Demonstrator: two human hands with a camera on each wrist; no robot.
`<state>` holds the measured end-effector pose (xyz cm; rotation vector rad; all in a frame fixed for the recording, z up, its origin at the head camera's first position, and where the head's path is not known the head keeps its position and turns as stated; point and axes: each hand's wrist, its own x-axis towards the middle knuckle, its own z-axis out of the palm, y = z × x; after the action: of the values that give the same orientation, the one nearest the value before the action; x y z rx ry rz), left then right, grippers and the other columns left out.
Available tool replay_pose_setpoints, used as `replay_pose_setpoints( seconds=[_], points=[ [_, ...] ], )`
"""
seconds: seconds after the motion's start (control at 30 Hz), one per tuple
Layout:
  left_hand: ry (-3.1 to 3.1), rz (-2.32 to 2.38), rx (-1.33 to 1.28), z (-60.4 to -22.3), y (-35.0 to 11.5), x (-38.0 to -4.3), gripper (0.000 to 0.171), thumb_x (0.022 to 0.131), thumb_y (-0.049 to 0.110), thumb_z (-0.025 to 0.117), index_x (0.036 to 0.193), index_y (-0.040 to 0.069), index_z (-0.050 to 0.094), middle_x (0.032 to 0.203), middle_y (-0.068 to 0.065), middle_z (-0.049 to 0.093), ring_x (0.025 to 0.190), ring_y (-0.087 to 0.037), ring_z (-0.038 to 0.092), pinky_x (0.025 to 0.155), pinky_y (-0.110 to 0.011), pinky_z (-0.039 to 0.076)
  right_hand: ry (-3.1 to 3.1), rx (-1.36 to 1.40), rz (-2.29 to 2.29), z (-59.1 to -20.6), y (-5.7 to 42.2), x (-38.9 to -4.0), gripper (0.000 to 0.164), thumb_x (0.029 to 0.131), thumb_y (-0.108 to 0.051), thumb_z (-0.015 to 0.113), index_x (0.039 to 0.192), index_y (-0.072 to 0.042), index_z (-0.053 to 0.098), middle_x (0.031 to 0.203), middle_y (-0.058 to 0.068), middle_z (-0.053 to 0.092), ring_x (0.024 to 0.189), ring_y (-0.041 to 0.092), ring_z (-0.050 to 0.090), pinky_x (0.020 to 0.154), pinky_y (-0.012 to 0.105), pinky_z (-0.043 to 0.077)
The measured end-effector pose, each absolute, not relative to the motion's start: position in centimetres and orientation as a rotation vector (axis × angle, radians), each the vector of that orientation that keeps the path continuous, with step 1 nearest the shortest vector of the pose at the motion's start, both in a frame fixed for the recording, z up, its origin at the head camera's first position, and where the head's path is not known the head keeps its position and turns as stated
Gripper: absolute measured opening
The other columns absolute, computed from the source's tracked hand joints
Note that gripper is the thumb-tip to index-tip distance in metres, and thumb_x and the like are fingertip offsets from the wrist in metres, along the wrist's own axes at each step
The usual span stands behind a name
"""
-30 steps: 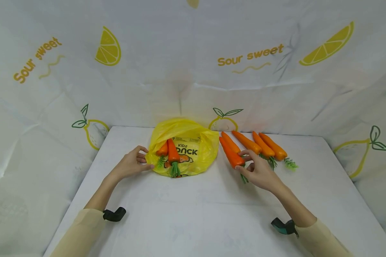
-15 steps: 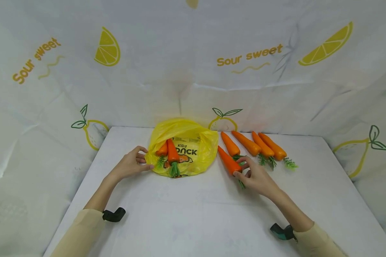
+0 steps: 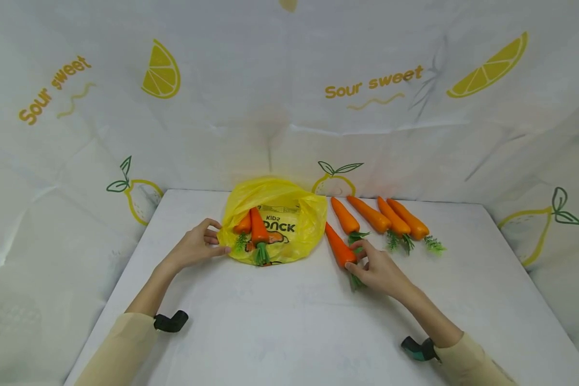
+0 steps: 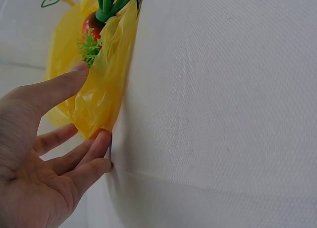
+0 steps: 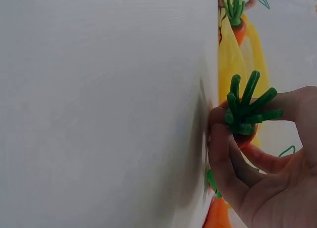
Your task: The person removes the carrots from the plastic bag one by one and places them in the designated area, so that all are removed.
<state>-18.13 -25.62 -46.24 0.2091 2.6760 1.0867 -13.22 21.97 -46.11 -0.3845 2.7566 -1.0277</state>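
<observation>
My right hand (image 3: 380, 272) pinches an orange toy carrot (image 3: 339, 244) near its leafy end, thumb on one side and fingers on the other. Its tip points at the bag's right edge, and its green stalks (image 5: 243, 106) stick out past the fingers in the right wrist view. A yellow plastic bag (image 3: 310, 236) lies with its mouth facing me. Inside on the left are two carrots, one with thick green stalks (image 3: 259, 228) and one partly hidden (image 3: 243, 225). My left hand (image 3: 193, 247) touches the bag's left rim with loosely bent fingers, its thumb (image 4: 67, 86) spread apart.
Several more carrots lie in a row right of the bag, from the nearest carrot (image 3: 344, 215) to the rightmost carrot (image 3: 409, 219), leaves toward me. A white cloth (image 3: 270, 145) printed with lemons rises behind the white table (image 3: 280, 332).
My right hand has drawn its carrot toward me and slightly left, away from the row, and the tip now points at the bag's edge. The left hand and bag stay put.
</observation>
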Motion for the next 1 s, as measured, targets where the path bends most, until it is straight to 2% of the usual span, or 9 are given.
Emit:
replay_pose_setpoints(
  seconds=[0.2,0.53,0.8,1.0],
  points=[
    [2.681,1.067,0.205,-46.2,-25.5,-18.2,0.069,0.093,0.04,0.086,0.142,0.007,0.051,0.137,-0.027,0.07,0.12,-0.038,0.072,0.106,-0.057,0.06,2.759,-0.376,-1.01,-46.2,21.7,-13.4,0.045,0.101,-0.023,0.076,0.134,0.0,0.056,0.11,0.021,0.076,0.061,0.014,0.056,0.055,0.023,0.049],
    [2.683,1.07,0.203,-46.2,-25.6,-18.2,0.069,0.093,0.04,0.087,0.142,0.006,0.051,0.137,-0.028,0.07,0.12,-0.037,0.073,0.107,-0.057,0.06,2.735,-0.361,-0.988,-45.5,21.9,-13.9,0.046,0.102,-0.028,0.076,0.134,0.0,0.058,0.112,0.021,0.079,0.067,0.014,0.065,0.063,0.024,0.057],
    [2.673,1.095,0.208,-46.2,-25.7,-18.1,0.069,0.093,0.039,0.086,0.142,0.006,0.051,0.138,-0.028,0.069,0.12,-0.037,0.073,0.107,-0.057,0.059,2.723,-0.397,-1.088,-44.1,22.3,-14.4,0.045,0.103,-0.02,0.074,0.136,0.004,0.055,0.107,0.02,0.076,0.065,0.019,0.073,0.062,0.023,0.059],
    [2.679,1.085,0.208,-46.3,-25.7,-18.1,0.069,0.093,0.039,0.086,0.142,0.006,0.051,0.137,-0.028,0.07,0.12,-0.037,0.073,0.106,-0.056,0.06,2.77,-0.401,-1.103,-43.1,21.9,-14.8,0.047,0.103,-0.023,0.075,0.138,0.002,0.055,0.109,0.02,0.076,0.068,0.021,0.074,0.063,0.022,0.059]
  ],
)
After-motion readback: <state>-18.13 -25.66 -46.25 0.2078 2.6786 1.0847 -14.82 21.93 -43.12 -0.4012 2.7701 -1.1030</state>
